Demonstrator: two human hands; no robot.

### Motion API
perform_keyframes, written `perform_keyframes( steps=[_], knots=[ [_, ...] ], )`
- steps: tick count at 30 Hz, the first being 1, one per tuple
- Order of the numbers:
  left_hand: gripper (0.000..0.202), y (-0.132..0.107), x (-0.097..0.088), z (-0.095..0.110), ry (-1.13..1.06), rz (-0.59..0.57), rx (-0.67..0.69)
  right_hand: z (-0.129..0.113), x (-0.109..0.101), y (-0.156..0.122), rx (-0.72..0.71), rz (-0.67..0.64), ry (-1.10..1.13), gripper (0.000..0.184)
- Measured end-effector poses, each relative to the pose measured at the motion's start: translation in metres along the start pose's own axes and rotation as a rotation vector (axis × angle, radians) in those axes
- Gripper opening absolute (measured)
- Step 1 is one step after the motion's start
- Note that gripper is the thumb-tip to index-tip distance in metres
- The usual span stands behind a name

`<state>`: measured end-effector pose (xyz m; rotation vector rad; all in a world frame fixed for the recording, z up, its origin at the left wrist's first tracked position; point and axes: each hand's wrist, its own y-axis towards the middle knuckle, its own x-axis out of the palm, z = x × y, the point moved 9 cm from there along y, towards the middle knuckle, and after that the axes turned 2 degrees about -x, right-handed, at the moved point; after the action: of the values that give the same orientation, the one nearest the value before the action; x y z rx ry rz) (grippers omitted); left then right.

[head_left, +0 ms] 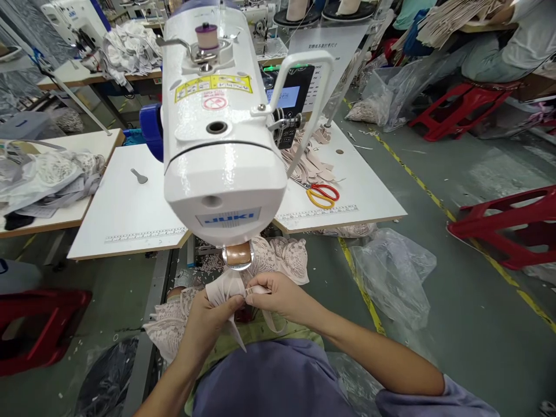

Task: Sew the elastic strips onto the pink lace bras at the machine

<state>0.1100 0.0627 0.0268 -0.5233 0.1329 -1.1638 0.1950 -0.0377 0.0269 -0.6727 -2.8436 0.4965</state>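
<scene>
A white sewing machine (221,127) fills the middle of the view, its head just above my hands. My left hand (208,321) is closed, pinching a pale beige lace garment (282,258) with a plain strap or band folded over its fingers. My right hand (278,298) is closed too, pinching the same band right beside the left fingertips, directly under the machine's head. Lace fabric spreads to both sides of my hands and hangs down over my lap.
Red and yellow scissors (324,195) and a pile of beige cut pieces (310,162) lie on the white table (373,200) at right. A clear plastic bag (393,272) lies on the floor. Red stools (508,226) stand right and left. Another person (512,46) sits at far right.
</scene>
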Motion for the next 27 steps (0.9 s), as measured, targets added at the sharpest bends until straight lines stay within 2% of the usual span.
perform_keyframes(
  steps=[6,12,15,18,20,22,24,26,27],
  knots=[
    [0.021,0.003,0.002,-0.008,-0.128,0.039,0.017,-0.014,-0.005,-0.004,-0.063,0.077,-0.153,0.015],
    [0.021,0.003,0.012,-0.004,-0.231,0.06,-0.006,-0.051,-0.002,-0.01,-0.317,0.129,-0.595,0.007],
    [0.025,-0.005,0.011,-0.005,-0.234,0.083,-0.03,-0.057,-0.001,-0.01,-0.377,0.133,-0.667,0.007],
    [0.037,-0.019,-0.001,-0.009,-0.211,0.153,0.014,-0.051,-0.007,-0.004,-0.25,0.023,-0.449,0.007],
    [0.058,-0.028,-0.009,-0.008,-0.285,0.19,0.116,-0.048,-0.011,-0.001,-0.115,-0.072,-0.235,0.007],
    [0.082,-0.035,-0.005,-0.006,-0.398,0.145,0.185,-0.056,-0.013,0.0,-0.043,-0.146,-0.11,0.013],
    [0.098,-0.038,0.006,-0.004,-0.446,0.054,0.182,-0.069,-0.009,0.002,-0.015,-0.254,-0.097,0.019],
    [0.101,-0.039,0.011,0.006,-0.419,0.011,0.215,-0.084,-0.003,0.004,-0.036,-0.35,-0.194,0.019],
    [0.098,-0.039,0.007,0.016,-0.376,0.017,0.272,-0.092,-0.004,0.007,-0.076,-0.351,-0.288,0.016]
  ],
)
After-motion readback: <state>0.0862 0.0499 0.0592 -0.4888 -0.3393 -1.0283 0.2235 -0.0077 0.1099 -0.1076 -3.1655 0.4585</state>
